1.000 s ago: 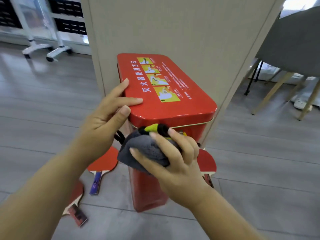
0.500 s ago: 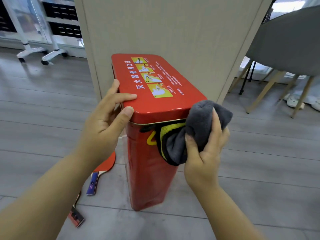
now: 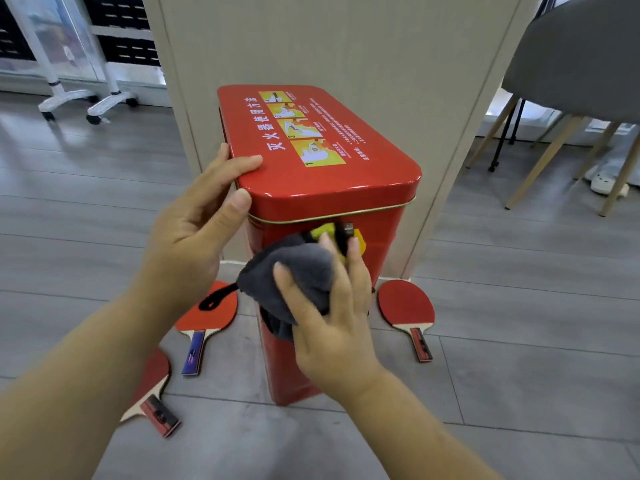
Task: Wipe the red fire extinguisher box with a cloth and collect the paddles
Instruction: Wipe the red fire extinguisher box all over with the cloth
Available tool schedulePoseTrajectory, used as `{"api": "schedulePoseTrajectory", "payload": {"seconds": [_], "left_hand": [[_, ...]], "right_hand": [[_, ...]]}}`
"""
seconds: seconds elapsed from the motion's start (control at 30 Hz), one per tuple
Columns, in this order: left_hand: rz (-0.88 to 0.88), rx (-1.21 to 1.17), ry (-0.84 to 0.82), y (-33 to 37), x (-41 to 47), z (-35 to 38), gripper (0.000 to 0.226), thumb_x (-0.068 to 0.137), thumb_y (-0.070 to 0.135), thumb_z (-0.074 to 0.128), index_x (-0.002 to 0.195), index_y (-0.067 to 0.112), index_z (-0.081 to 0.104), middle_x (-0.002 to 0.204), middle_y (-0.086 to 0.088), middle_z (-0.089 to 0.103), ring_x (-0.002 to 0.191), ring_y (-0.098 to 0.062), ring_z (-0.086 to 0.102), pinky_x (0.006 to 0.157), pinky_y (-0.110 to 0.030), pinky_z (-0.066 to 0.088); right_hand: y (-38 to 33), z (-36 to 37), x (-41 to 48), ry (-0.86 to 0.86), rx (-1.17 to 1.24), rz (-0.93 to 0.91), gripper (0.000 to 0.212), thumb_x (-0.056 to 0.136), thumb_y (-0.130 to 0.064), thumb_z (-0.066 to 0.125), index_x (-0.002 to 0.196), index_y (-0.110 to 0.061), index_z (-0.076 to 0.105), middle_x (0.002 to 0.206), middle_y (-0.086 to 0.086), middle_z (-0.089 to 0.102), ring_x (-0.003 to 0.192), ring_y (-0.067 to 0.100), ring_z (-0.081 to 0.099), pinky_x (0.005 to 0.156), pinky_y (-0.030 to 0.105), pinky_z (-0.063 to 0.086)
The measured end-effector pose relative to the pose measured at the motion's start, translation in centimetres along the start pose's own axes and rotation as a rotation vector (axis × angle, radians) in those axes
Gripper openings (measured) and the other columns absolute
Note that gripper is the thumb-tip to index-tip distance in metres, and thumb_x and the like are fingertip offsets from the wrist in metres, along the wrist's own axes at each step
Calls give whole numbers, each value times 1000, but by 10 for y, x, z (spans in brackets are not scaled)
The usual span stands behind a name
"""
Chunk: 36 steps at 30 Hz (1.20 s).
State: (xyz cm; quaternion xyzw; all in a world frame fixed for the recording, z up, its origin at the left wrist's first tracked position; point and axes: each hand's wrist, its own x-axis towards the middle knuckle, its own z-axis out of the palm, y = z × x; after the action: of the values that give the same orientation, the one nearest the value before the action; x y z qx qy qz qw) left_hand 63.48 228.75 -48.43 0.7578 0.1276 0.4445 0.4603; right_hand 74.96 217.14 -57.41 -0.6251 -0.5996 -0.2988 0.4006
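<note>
The tall red fire extinguisher box (image 3: 322, 188) stands on the floor against a beige pillar, its lid printed with yellow pictures. My left hand (image 3: 197, 230) grips the lid's near left corner, thumb on the rim. My right hand (image 3: 329, 317) holds a bunched grey cloth (image 3: 294, 268) with yellow and black trim, pressed to the box's front face just under the lid. Three red paddles lie on the floor: one (image 3: 408, 310) right of the box, one (image 3: 207, 320) left of it, one (image 3: 152, 386) nearer me, partly hidden by my left arm.
The beige pillar (image 3: 346, 46) rises behind the box. A grey chair (image 3: 575, 60) with wooden legs stands at the right. White wheeled stand bases (image 3: 86, 102) sit at the far left. Grey plank floor (image 3: 536, 341) spreads all around.
My right hand has brought the cloth from the box's right front corner back to the middle of the front face. My left hand keeps its hold on the lid corner.
</note>
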Motion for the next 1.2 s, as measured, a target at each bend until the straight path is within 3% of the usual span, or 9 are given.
{"api": "schedulePoseTrajectory", "payload": {"seconds": [0.17, 0.3, 0.53, 0.67, 0.73, 0.83, 0.97, 1.1, 1.2], "left_hand": [[54, 19, 0, -5, -3, 6, 47, 86, 54, 52, 129, 36, 46, 152, -10, 30, 139, -8, 33, 108, -24, 35], [56, 55, 14, -14, -8, 12, 63, 84, 55, 57, 139, 35, 32, 153, -14, 28, 139, -23, 34, 111, -43, 35], [69, 141, 52, -26, -18, 26, 84, 83, 51, 60, 145, 37, 5, 155, 4, 24, 138, -7, 33, 106, -17, 35], [23, 138, 72, -36, -22, 30, 94, 83, 53, 58, 151, 16, 5, 153, 1, 30, 136, -8, 38, 108, -26, 37], [-2, 145, 86, -37, -23, 31, 88, 83, 56, 57, 149, 13, 18, 146, -2, 41, 131, -12, 44, 105, -25, 40], [-11, 216, 105, -35, -25, 32, 71, 82, 62, 53, 138, 21, 39, 129, 4, 54, 120, -14, 53, 96, -23, 44], [-26, 210, 92, -33, -25, 29, 70, 83, 57, 53, 136, 13, 44, 125, 4, 57, 115, -2, 54, 91, -9, 42], [-34, 138, 58, -37, -24, 24, 77, 82, 55, 57, 139, 6, 40, 133, -3, 54, 124, -10, 51, 100, -21, 43], [-30, 128, 42, -38, -23, 23, 74, 84, 52, 57, 140, 7, 38, 137, -4, 51, 128, -15, 48, 103, -28, 43]], "right_hand": [[18, -1, -20, -53, -172, -211, 37, 103, -18, 35, 135, -33, 44, 146, 2, 34, 141, 32, 23, 114, 49, 24], [33, -6, -26, 6, -160, -52, 49, 96, -13, 46, 138, -38, 39, 150, 2, 21, 144, 30, 14, 115, 51, 17], [44, -5, -46, 24, 107, 302, 57, 98, -18, 42, 144, -46, 22, 153, 7, 11, 143, 40, 14, 110, 60, 27], [38, -7, -48, 55, 337, 518, 75, 95, -17, 48, 139, -61, 7, 147, -8, 15, 143, 14, 18, 115, 31, 26], [31, -5, -46, 80, 363, 570, 79, 92, -18, 49, 138, -63, 2, 147, -12, 13, 142, 8, 14, 115, 22, 23], [18, 3, -45, 19, 284, 467, 73, 98, -26, 43, 142, -56, -6, 151, -6, 1, 146, 24, 8, 115, 45, 25], [6, 20, -46, -37, 96, 368, 58, 102, -34, 31, 149, -42, -3, 155, 3, -14, 140, 48, 8, 103, 66, 30], [2, 35, -60, -108, -139, 8, 59, 92, -22, 57, 142, -38, 30, 152, 3, 9, 141, 41, 10, 112, 59, 18], [3, 37, -64, -130, -248, -147, 45, 93, -27, 54, 135, -42, 44, 151, -2, 20, 139, 36, 20, 114, 53, 19]]}}
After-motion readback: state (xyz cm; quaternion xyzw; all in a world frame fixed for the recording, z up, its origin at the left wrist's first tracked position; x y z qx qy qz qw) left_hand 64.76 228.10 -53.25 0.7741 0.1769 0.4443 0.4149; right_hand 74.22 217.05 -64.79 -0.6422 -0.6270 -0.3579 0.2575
